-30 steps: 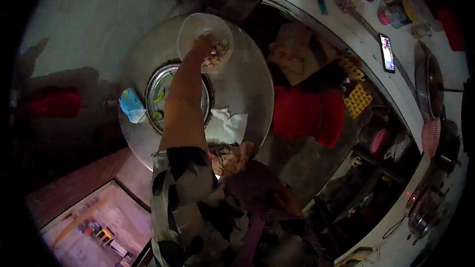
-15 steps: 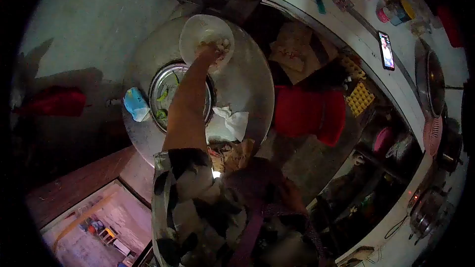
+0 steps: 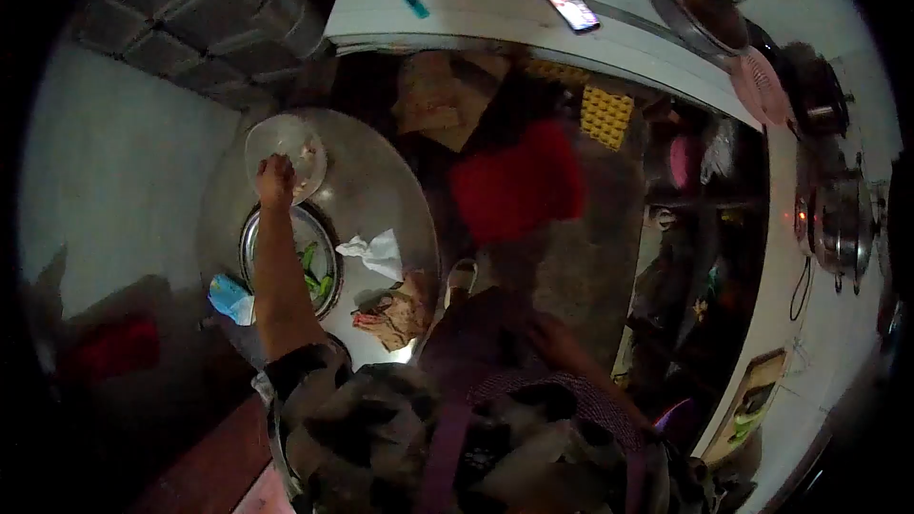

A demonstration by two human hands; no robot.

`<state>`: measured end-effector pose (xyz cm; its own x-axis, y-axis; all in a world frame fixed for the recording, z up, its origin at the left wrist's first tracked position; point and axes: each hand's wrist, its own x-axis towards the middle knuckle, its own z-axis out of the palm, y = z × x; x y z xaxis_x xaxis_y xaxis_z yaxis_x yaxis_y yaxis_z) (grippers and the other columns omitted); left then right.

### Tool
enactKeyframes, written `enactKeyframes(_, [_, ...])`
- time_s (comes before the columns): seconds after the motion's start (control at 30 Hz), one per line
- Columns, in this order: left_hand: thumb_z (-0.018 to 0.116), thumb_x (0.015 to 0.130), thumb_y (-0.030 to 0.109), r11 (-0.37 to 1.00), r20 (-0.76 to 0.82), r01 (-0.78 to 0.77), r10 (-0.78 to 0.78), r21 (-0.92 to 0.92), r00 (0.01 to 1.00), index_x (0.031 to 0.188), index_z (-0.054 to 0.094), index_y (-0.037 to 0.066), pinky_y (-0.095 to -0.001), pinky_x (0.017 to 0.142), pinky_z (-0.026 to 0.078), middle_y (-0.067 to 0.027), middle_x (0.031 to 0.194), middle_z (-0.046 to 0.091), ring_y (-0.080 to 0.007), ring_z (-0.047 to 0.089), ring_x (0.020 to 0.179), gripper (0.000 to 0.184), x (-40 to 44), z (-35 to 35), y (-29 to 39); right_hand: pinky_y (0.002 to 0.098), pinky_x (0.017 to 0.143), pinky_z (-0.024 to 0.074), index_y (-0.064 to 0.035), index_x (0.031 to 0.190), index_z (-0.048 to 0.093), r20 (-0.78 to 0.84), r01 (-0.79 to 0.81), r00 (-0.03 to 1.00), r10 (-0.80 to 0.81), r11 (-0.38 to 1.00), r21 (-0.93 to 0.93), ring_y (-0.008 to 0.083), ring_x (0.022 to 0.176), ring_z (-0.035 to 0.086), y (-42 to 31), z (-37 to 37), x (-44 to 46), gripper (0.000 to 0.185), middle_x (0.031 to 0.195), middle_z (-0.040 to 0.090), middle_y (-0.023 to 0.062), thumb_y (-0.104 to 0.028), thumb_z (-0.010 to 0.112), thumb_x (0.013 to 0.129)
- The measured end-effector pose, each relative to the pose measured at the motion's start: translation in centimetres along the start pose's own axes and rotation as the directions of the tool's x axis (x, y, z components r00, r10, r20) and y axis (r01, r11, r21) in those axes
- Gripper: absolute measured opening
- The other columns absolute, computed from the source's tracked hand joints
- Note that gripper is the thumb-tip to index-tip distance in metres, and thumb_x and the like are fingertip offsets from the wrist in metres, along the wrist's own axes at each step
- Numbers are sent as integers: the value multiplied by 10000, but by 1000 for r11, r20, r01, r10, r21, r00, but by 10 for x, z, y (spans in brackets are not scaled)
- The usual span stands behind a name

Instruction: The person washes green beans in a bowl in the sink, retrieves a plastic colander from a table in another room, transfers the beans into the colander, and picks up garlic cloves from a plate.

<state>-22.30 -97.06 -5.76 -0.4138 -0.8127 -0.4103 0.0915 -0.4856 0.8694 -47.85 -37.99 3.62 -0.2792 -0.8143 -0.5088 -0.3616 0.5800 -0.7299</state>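
Observation:
My left hand [image 3: 276, 174] reaches over the near left side of a pale translucent bowl [image 3: 316, 157] on the round metal table. Its fingers are curled together; whatever they pinch is too small and dim to name. Small whitish pieces lie in the bowl. Beneath my left forearm is a round steel tray [image 3: 249, 246], partly covered by the arm, with green chillies [image 3: 314, 271] in it. My right hand [image 3: 545, 335] rests low against my lap in shadow, and its fingers are hard to make out.
On the round table [image 3: 386, 190] are a crumpled white bag [image 3: 376, 253], a brown paper bag [image 3: 395, 316] and a blue packet [image 3: 231, 298]. A red stool-like object [image 3: 519, 186] stands right. The counter holds a lit phone [image 3: 569, 7], pans and a pink strainer [image 3: 760, 86].
The view has turned, so the table sits further left and lower. My left hand has come from deep among the bowl's pieces to its near left side, fingers now bunched.

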Motion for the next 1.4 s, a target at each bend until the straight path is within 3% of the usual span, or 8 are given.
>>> enactKeyframes(0.1, [472, 827, 168, 967, -100, -11, -15, -255, 995, 819, 510, 76, -216, 415, 295, -30, 680, 480, -103, 385, 517, 100, -101, 138, 22, 389, 829, 421, -23, 1056, 525, -55, -45, 997, 45, 999, 9, 323, 951, 530, 26, 0, -29, 302, 1003, 547, 180, -238, 511, 844])
enactKeyframes(0.33, [502, 738, 80, 898, 565, 307, -82, -316, 821, 933, 454, 128, -243, 394, 365, -83, 763, 509, -151, 442, 531, 207, -314, 396, -46, 346, 764, 457, -46, 1118, 512, -136, -2, 991, 13, 996, 85, 243, 886, 576, 78, -19, -114, 332, 953, 590, 151, -229, 530, 842])
enactKeyframes(0.5, [500, 725, 105, 721, 977, 676, -212, 152, 7, 1085, 439, 130, -218, 356, 323, -149, 806, 536, -155, 472, 535, 365, -444, 542, -109, 360, 790, 442, -37, 1112, 506, -318, 77, 948, 6, 966, 247, 287, 924, 551, 148, -16, -194, 335, 1018, 568, 161, -231, 517, 839])
enactKeyframes(0.63, [512, 831, 168, 417, 795, 697, -469, 584, -385, 1095, 420, 130, -189, 367, 289, -108, 761, 506, -115, 453, 600, 283, -565, 604, -148, 360, 793, 445, -30, 1116, 496, -402, 94, 853, 332, 660, 745, 291, 958, 549, 184, 17, -293, 326, 1075, 558, 152, -207, 516, 843])
enactKeyframes(0.87, [493, 888, 234, 155, 97, -21, -712, 988, -696, 967, 436, 117, -181, 338, 239, -27, 675, 434, -64, 336, 428, 152, -661, 615, -232, 312, 768, 451, 3, 1079, 530, -641, -100, 45, 766, 642, 760, 227, 906, 582, 158, 88, -408, 285, 986, 597, 156, -153, 546, 841])
enactKeyframes(1.13, [455, 893, 342, -81, -457, -508, -574, 857, -679, 761, 448, 141, -205, 308, 217, 3, 527, 345, -85, 312, 388, 241, -796, 564, -300, 277, 779, 442, -9, 1083, 535, -39, 377, -466, 884, 239, 895, 162, 882, 558, 52, 255, -486, 289, 966, 595, 73, -190, 540, 857])
enactKeyframes(1.23, [450, 895, 351, -154, -498, -531, -627, 833, -600, 766, 476, 137, -218, 355, 292, -21, 616, 436, -111, 403, 481, 251, -849, 524, -320, 245, 656, 458, -8, 1014, 562, 188, 734, -590, 785, 424, 530, 101, 767, 548, 12, 319, -535, 260, 862, 597, 43, -221, 524, 870])
enactKeyframes(1.4, [461, 898, 266, -3, -397, -559, -708, 829, -585, 857, 520, 111, -229, 501, 376, -17, 863, 518, -143, 489, 729, 171, -979, 451, -326, 264, 619, 452, -40, 912, 544, 489, 658, -704, 515, 732, 178, 139, 676, 532, -46, 515, -640, 250, 761, 549, 36, -275, 466, 878])
